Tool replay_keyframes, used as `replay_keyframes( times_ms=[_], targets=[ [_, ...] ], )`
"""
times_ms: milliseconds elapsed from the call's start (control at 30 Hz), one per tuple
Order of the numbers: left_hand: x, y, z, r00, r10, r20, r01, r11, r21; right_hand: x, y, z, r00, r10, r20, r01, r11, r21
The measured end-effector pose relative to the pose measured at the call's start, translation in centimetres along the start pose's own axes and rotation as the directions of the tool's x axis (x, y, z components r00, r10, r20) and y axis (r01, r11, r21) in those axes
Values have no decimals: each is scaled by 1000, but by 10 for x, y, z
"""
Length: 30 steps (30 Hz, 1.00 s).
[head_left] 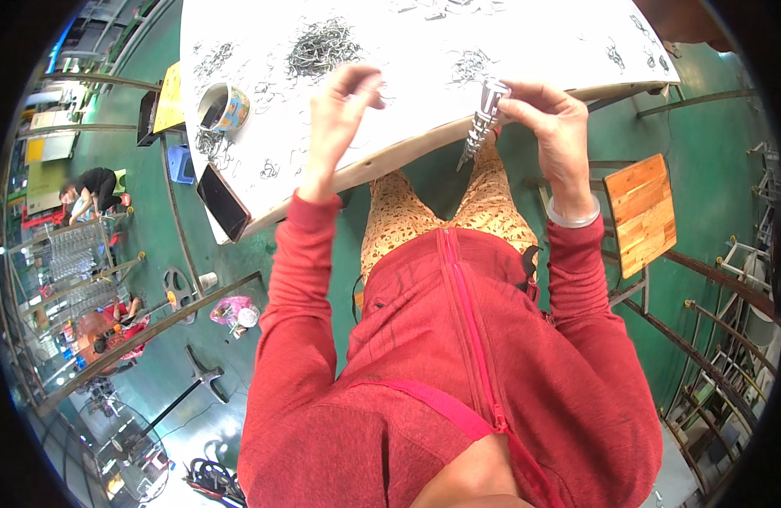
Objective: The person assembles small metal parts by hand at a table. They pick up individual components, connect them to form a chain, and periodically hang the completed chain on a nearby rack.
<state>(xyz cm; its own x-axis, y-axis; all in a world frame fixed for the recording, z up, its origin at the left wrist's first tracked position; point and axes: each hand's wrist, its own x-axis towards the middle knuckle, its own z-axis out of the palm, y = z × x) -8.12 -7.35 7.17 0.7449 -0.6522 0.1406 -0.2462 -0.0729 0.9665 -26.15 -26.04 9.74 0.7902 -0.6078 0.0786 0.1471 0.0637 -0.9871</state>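
Note:
My right hand (553, 118) pinches the top of a hanging strand of linked silvery metal pieces (482, 123). The strand dangles over the table's near edge, narrowing toward its lower end. Over the white tabletop, my left hand (344, 102) has its fingers curled in; whether a small piece is between them is too blurred to tell. Just beyond that hand lies a dense pile of dark metal hooks (324, 46). A smaller heap of metal pieces (471, 65) rests on the table beyond the strand.
At the table's left stand a patterned tub (223, 108) and a dark phone-like device (223, 201). Loose metal bits (212, 59) are scattered nearby. A wooden stool (642, 216) is at my right. Far left, a person (94, 190) in black bends beside racks. Another person's arm (682, 21) shows top right.

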Motion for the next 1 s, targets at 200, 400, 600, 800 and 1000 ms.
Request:
replay_keyframes(
  times_ms=[200,400,600,800,1000],
  targets=[
    [-27,38,73,978,196,71,-190,978,-89,-6,3,4,998,69,-3,-69,997,34],
    [-24,31,88,907,421,-11,-413,894,176,-8,5,7,999,49,19,-49,999,-3],
    [-27,18,89,951,306,48,-293,939,-182,-5,4,-1,979,71,192,-70,997,-16],
    [-27,13,90,942,332,54,-296,894,-335,48,1,-36,984,117,133,-75,955,-286],
    [-27,21,91,944,328,42,-309,921,-239,146,91,-35,973,-104,207,232,459,-858]
  ],
)
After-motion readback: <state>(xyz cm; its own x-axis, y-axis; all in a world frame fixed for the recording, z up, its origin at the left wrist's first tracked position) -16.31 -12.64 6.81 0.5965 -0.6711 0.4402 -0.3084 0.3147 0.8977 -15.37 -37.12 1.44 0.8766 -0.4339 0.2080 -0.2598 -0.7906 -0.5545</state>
